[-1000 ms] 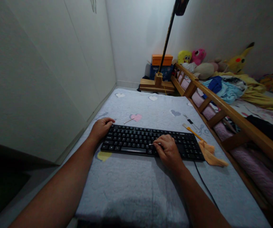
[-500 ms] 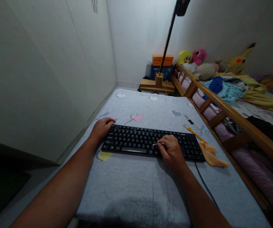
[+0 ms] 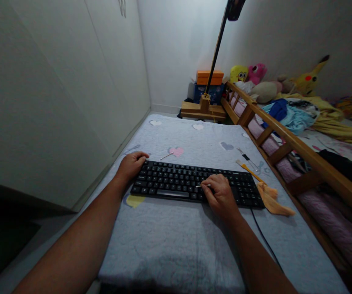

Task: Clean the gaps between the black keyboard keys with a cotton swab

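Observation:
A black computer keyboard (image 3: 169,178) lies across the heart-patterned cloth in front of me. My left hand (image 3: 132,165) grips its upper left corner, with the thumb along the edge. Over the keys right of centre, my right hand (image 3: 220,192) pinches a thin white cotton swab (image 3: 198,186). The swab's tip points left and is down at the keys; whether it touches them I cannot tell. Another cotton swab (image 3: 167,155) rests on the cloth behind the keyboard. My right palm hides some keys.
Right of the keyboard lie an orange cloth (image 3: 270,201), a yellow-handled brush (image 3: 251,171) and a thin metal tool with a black band (image 3: 246,157). The keyboard's cable (image 3: 264,237) runs toward me. A wooden bed rail (image 3: 289,143) borders the right side, a pale cabinet (image 3: 102,73) the left.
My right hand with the cotton swab has shifted very slightly left over the keys. My left hand and the keyboard stay where they were.

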`<state>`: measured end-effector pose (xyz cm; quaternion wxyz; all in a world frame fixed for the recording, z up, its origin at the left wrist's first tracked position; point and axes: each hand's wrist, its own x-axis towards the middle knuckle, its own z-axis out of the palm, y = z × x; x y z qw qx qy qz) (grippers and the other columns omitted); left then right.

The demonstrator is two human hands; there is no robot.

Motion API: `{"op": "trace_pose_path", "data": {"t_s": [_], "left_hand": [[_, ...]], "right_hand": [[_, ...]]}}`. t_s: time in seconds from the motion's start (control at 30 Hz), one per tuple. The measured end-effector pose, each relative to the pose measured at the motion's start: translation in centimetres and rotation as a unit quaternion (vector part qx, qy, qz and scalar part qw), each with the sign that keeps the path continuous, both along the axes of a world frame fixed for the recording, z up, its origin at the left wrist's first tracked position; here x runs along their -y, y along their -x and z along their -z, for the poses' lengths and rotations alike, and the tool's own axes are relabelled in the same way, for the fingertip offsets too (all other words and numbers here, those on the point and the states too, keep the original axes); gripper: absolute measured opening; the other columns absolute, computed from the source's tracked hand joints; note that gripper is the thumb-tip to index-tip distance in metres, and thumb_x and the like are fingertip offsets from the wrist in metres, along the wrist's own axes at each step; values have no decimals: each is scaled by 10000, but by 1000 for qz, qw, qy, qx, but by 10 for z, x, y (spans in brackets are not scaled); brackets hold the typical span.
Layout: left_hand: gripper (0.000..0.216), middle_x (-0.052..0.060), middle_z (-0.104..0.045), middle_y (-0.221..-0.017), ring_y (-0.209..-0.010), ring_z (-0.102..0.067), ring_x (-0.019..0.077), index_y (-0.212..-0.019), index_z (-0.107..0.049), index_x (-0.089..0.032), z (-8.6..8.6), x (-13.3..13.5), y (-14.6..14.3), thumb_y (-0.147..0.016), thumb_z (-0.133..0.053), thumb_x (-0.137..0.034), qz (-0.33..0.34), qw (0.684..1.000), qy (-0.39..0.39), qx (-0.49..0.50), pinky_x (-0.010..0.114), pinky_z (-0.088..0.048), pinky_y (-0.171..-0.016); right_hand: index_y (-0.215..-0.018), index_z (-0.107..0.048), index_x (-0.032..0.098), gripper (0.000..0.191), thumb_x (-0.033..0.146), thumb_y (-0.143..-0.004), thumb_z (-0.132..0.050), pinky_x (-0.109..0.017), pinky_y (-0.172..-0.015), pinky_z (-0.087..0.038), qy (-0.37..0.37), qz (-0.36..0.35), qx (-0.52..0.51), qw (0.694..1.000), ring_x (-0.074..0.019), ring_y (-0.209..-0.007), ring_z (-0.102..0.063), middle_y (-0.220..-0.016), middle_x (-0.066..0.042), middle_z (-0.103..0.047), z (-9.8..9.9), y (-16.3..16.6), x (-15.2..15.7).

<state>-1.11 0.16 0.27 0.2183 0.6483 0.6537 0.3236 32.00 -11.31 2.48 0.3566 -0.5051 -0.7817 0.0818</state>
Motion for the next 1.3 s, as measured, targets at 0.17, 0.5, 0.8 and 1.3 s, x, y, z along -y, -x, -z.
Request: {"op": "trace_pose_path", "data": {"t_s": [0.17, 0.5, 0.8, 1.3], "left_hand": [[377, 73, -758, -929, -859, -681, 277, -946, -767, -171, 0, 0, 0, -782, -489, -365, 1, 1000, -3, 1, 414, -522, -868], [371, 62, -753, -870, -822, -674, 273, -949, -770, -178, 0, 1, 0, -776, -494, -354, -3, 1000, -1, 1, 403, -531, -830], [376, 63, -761, -916, -829, -677, 269, -940, -770, -181, -1, 0, 0, -771, -488, -362, -2, 1000, 0, -5, 393, -525, -848], [365, 65, -760, -912, -872, -680, 273, -918, -768, -178, -1, 1, -1, -768, -496, -370, -3, 1000, 3, 10, 385, -523, -861]], "right_hand": [[-853, -690, 198, 140, 162, -928, -577, -367, -815, -347, -2, -11, -2, 1000, -205, -863, -544, -837, -35, -665, 0, 2, 0], [-868, -700, 208, 142, 176, -936, -579, -379, -830, -350, 11, -17, -1, 1000, -210, -883, -546, -856, -36, -671, 3, 5, 0], [-817, -668, 200, 160, 172, -931, -558, -367, -807, -347, 6, 4, -4, 1000, -206, -853, -530, -813, -34, -635, -1, 1, 1], [-781, -645, 209, 183, 188, -923, -532, -379, -805, -355, 18, 19, 1, 1000, -211, -851, -520, -804, -41, -630, -3, -4, 2]]}}
